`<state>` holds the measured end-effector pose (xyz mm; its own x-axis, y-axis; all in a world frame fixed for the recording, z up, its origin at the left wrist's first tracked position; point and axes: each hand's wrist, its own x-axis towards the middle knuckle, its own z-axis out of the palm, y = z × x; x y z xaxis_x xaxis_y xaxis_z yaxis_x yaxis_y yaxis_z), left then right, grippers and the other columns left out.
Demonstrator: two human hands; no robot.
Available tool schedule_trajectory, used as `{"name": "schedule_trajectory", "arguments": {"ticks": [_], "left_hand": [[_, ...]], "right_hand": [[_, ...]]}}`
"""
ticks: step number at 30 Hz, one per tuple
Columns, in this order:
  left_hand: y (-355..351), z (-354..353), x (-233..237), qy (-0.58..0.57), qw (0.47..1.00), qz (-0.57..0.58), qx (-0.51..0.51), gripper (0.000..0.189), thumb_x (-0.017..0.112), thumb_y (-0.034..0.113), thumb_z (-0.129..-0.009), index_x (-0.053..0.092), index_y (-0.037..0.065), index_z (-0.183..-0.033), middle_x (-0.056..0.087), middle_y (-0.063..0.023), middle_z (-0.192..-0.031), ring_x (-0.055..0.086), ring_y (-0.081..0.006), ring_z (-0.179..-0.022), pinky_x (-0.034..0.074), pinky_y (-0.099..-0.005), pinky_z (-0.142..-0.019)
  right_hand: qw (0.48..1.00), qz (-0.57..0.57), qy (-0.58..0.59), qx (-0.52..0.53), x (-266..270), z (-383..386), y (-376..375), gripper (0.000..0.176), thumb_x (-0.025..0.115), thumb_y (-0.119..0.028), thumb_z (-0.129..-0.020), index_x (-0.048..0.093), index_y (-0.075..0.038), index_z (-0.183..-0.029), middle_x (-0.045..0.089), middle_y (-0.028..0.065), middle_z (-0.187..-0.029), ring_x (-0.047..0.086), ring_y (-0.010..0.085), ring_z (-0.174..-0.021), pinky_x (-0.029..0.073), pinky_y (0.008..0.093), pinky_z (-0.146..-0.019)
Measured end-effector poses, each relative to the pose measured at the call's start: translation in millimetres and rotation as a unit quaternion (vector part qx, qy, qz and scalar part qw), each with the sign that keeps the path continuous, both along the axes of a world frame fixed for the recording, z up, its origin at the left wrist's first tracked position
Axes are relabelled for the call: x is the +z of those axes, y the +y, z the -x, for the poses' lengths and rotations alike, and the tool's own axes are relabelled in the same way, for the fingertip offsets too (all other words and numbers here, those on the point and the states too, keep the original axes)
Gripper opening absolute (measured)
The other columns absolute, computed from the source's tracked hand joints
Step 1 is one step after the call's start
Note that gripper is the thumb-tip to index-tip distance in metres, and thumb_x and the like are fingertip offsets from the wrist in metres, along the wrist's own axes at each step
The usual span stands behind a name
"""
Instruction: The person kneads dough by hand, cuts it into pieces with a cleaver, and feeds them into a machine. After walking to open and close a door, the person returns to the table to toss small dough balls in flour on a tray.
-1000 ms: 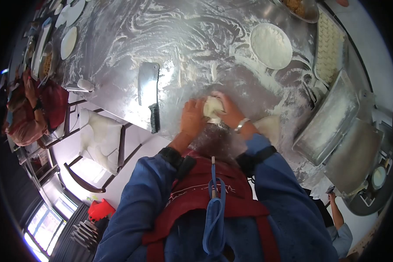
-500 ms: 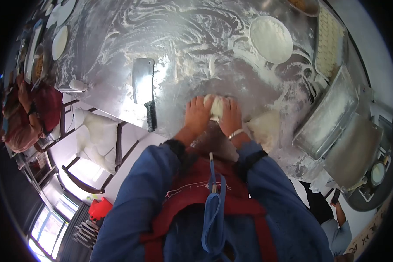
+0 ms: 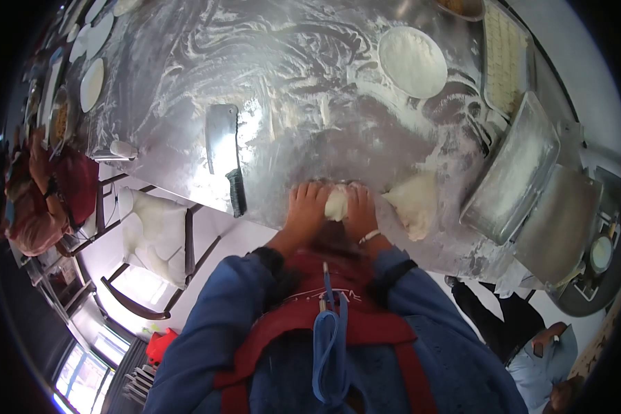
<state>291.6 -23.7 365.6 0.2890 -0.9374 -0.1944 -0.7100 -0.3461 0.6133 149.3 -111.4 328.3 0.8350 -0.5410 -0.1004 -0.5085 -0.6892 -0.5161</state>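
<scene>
A small lump of pale dough lies on the floured steel table, near its front edge. My left hand grips it from the left side, fingers curled over the dough. From the other side my right hand, with a bracelet at the wrist, presses against the same lump. The dough's sides are hidden under the fingers. Just right of my right hand rests a larger, flattish piece of dough. A cleaver with a black handle lies to the left, away from both hands.
A round, flour-covered disc is farther back. On the right are a tray of pale pieces, a floury metal tray and a metal sheet. White plates lie far left. Another person is at the left, one lower right.
Both my hands have drawn the dough lump closer to my body and the table's front edge. The person at lower right has shifted. The view has tilted slightly.
</scene>
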Motion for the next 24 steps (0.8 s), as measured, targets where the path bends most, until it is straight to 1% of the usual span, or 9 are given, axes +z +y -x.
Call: {"name": "schedule_trajectory", "arguments": {"ticks": [1,3,5,6,9,10,12,18,24], "left_hand": [[-3,0,1,-0.019,0.999,-0.027,0.002,0.063,0.070,0.017,-0.060,0.044,0.011,-0.117,0.045,-0.0091,-0.111,0.040,-0.0300,-0.107,0.032,-0.0425,-0.089],[-13,-12,10,0.018,0.998,-0.064,-0.011,0.064,0.070,0.017,-0.060,0.044,0.011,-0.119,0.045,-0.0095,-0.112,0.040,-0.0303,-0.107,0.031,-0.0426,-0.090],[-22,-22,20,0.050,0.994,-0.096,-0.021,0.065,0.070,0.016,-0.060,0.043,0.011,-0.120,0.045,-0.0100,-0.112,0.040,-0.0307,-0.107,0.030,-0.0427,-0.090],[-22,-24,25,0.033,0.999,-0.030,-0.030,0.067,0.070,0.016,-0.061,0.042,0.011,-0.121,0.045,-0.0104,-0.113,0.039,-0.0310,-0.108,0.031,-0.0427,-0.090],[-11,-24,23,0.075,0.995,0.047,-0.040,0.070,0.071,0.016,-0.060,0.041,0.011,-0.123,0.043,-0.0109,-0.116,0.037,-0.0314,-0.110,0.032,-0.0430,-0.090],[-8,-24,21,0.133,0.989,0.060,-0.040,0.072,0.072,0.016,-0.059,0.040,0.011,-0.123,0.042,-0.0110,-0.118,0.036,-0.0315,-0.112,0.032,-0.0433,-0.090],[-8,-20,23,0.094,0.995,0.029,-0.022,0.075,0.074,0.016,-0.057,0.040,0.011,-0.124,0.042,-0.0109,-0.119,0.036,-0.0314,-0.112,0.033,-0.0431,-0.091],[-7,-4,4,0.062,0.998,-0.004,-0.017,0.076,0.075,0.017,-0.054,0.041,0.012,-0.121,0.042,-0.0104,-0.117,0.037,-0.0306,-0.109,0.033,-0.0413,-0.090],[-11,-14,-7,0.086,0.996,-0.014,-0.027,0.070,0.074,0.010,-0.055,0.043,0.012,-0.118,0.044,-0.0120,-0.113,0.038,-0.0328,-0.105,0.033,-0.0410,-0.091]], "right_hand": [[1.000,-0.001,0.002,-0.003,7,-2,-4,0.058,0.058,-0.027,-0.068,0.042,-0.006,-0.119,0.043,0.0172,-0.116,0.039,0.0379,-0.107,0.030,0.0426,-0.094],[0.979,-0.183,0.089,0.021,29,-18,-31,0.061,0.060,-0.021,-0.066,0.039,-0.006,-0.121,0.043,0.0178,-0.116,0.038,0.0385,-0.108,0.029,0.0425,-0.095],[0.988,-0.156,0.003,0.022,32,-17,-41,0.066,0.062,-0.020,-0.064,0.037,-0.006,-0.123,0.042,0.0179,-0.117,0.037,0.0382,-0.109,0.029,0.0426,-0.095],[0.988,-0.136,-0.074,0.021,33,-15,-43,0.072,0.065,-0.018,-0.061,0.035,-0.007,-0.125,0.041,0.0180,-0.119,0.036,0.0378,-0.111,0.029,0.0427,-0.096],[0.991,-0.131,-0.008,-0.016,65,-14,-49,0.083,0.071,-0.017,-0.055,0.032,-0.007,-0.128,0.040,0.0173,-0.121,0.035,0.0373,-0.113,0.028,0.0431,-0.096],[0.991,-0.130,-0.009,-0.019,60,-10,-44,0.083,0.071,-0.017,-0.055,0.032,-0.007,-0.128,0.040,0.0173,-0.121,0.035,0.0373,-0.113,0.028,0.0431,-0.096],[0.990,-0.136,0.031,0.000,35,-1,-29,0.086,0.073,-0.017,-0.054,0.032,-0.008,-0.129,0.039,0.0162,-0.122,0.034,0.0360,-0.113,0.028,0.0430,-0.097],[0.998,-0.039,0.049,-0.015,19,9,-13,0.070,0.069,-0.014,-0.059,0.039,-0.006,-0.122,0.041,0.0161,-0.117,0.038,0.0334,-0.110,0.030,0.0428,-0.094],[0.994,-0.103,0.036,-0.023,15,6,-24,0.059,0.061,-0.010,-0.061,0.041,-0.002,-0.116,0.043,0.0181,-0.113,0.039,0.0338,-0.106,0.032,0.0422,-0.090]]}}
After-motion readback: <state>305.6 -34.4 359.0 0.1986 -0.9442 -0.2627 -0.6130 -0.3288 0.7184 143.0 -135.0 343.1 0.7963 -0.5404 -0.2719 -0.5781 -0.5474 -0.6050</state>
